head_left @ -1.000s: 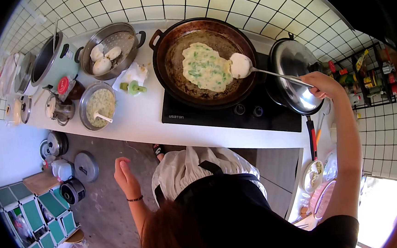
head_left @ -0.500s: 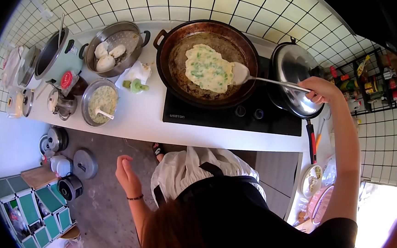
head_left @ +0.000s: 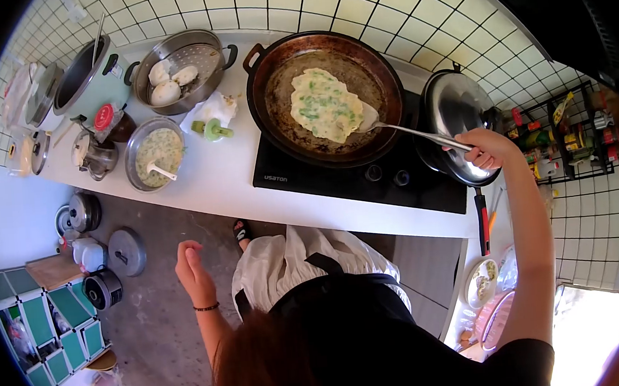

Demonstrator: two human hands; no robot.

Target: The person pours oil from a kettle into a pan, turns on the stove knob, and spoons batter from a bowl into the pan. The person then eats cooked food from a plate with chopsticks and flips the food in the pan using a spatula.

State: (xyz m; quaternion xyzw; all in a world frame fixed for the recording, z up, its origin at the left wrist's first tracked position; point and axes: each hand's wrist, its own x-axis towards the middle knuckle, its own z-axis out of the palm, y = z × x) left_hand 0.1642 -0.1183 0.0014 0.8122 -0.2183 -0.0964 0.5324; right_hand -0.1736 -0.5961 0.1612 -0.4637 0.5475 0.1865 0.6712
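A pale pancake flecked with green (head_left: 326, 104) lies flat in a wide dark frying pan (head_left: 277, 141) on the black cooktop. My right hand (head_left: 492, 150) grips the long metal handle of a spatula (head_left: 420, 133). The spatula's blade meets the pancake's right edge and looks tilted; whether its tip is underneath, I cannot tell. My left hand (head_left: 196, 276) hangs in front of the counter, away from everything, holding nothing, with its fingers loosely bent and apart from the thumb. Left of the pan, a metal bowl of green-flecked batter (head_left: 162, 142) has a white spoon in it.
A lidded pan (head_left: 461, 103) stands right of the pan, its red-and-black handle (head_left: 482, 224) jutting past the counter edge. A steamer pot with white pieces (head_left: 203, 60), a green-handled tool (head_left: 213, 129) and a pale green cooker (head_left: 105, 96) are to the left. A spice rack (head_left: 571, 132) hangs right.
My right hand has shifted slightly left and the spatula's blade has turned, showing narrower at the pancake's edge. The pancake has barely moved. My left hand stays nearly in place.
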